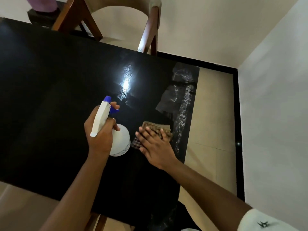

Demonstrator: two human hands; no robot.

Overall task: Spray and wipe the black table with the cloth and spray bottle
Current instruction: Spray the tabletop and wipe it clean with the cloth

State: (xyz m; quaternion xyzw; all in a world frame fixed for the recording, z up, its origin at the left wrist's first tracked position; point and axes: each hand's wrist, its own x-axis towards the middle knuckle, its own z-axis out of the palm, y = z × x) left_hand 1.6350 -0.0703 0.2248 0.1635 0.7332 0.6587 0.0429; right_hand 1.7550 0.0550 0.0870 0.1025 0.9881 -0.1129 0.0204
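White spray bottle (116, 135) in left hand (100, 132), nozzle seemingly pointing away.

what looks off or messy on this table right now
A whitish, streaky patch runs along the right edge of the black table, beyond the cloth under the right hand. It looks like wet spray or residue not yet wiped. The left hand holds the spray bottle. Nothing looks damaged.
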